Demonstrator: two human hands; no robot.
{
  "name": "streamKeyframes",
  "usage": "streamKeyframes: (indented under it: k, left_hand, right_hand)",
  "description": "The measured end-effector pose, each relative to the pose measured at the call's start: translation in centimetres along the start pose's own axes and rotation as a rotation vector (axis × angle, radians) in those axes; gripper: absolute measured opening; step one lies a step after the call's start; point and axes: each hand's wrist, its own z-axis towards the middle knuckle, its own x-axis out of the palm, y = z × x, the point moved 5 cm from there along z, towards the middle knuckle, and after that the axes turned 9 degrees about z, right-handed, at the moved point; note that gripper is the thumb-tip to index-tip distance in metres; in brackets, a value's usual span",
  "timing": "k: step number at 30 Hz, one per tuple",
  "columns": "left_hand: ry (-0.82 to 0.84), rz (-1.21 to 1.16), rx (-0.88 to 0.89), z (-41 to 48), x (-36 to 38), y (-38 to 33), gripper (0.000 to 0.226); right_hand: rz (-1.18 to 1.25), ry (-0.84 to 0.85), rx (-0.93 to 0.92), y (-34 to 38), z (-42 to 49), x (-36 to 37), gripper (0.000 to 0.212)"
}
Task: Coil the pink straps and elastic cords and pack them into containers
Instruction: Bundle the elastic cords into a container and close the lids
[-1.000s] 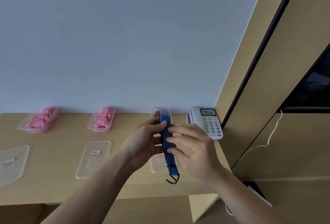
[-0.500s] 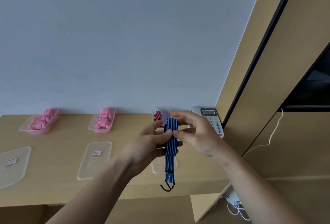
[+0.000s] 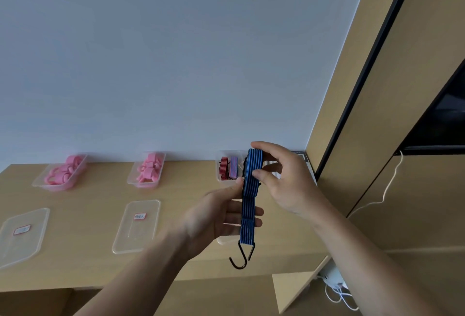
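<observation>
Desk [image 3: 83, 215] along pale wall, three clear containers at back: two with pink straps [image 3: 147, 168], third container [image 3: 227, 157] with red and purple cords. Two lids [image 3: 137, 225] lie nearer. Both hands above desk grip blue striped cord [image 3: 247, 205]: right hand [image 3: 286, 184] pinches folded top, left hand [image 3: 219, 217] clasps middle. Hook [image 3: 241, 256] dangles below.

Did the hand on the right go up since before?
Yes. The right hand rose toward the back wall, now covering the phone, gripping the blue cord.
</observation>
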Motion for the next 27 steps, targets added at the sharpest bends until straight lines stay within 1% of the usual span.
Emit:
streamKeyframes:
  k: [2,4,6,9,11,14,18,24,27]
  left_hand:
    - [0.015,-0.059,-0.028,0.1,0.0,0.2,0.065]
    - [0.016,-0.095,-0.023,0.1,-0.1,0.2,0.061]
    - [0.022,-0.099,0.025,0.1,0.0,0.2,0.051]
    - [0.021,-0.051,0.098,0.1,-0.1,0.5,0.056]
    - [-0.014,-0.049,0.114,0.2,-0.1,0.7,0.055]
    - [-0.071,-0.077,0.101,0.6,-0.3,0.8,0.041]
    - [-0.138,-0.091,0.066,1.0,-0.4,1.1,0.03]
    - [-0.172,-0.191,0.071,1.4,-0.5,1.0,0.028]
    - [-0.177,-0.301,0.067,1.5,-0.5,0.6,0.035]
  right_hand:
    - [-0.038,-0.019,-0.051,0.4,-0.2,0.0,0.048]
    - [-0.074,-0.039,-0.106,0.9,-0.5,0.0,0.047]
    - [-0.097,-0.068,-0.165,1.2,-0.9,0.0,0.046]
    - [-0.108,-0.1,-0.22,1.4,-1.2,0.0,0.046]
    - [-0.121,-0.102,-0.244,1.5,-1.4,0.1,0.046]
    - [-0.144,-0.09,-0.287,1.8,-1.7,0.3,0.046]
    - [-0.144,-0.084,-0.311,2.2,-2.0,0.3,0.046]
    - [-0.184,-0.078,-0.366,2.5,-2.6,0.8,0.047]
    - [-0.193,-0.058,-0.372,2.2,-3.2,1.3,0.045]
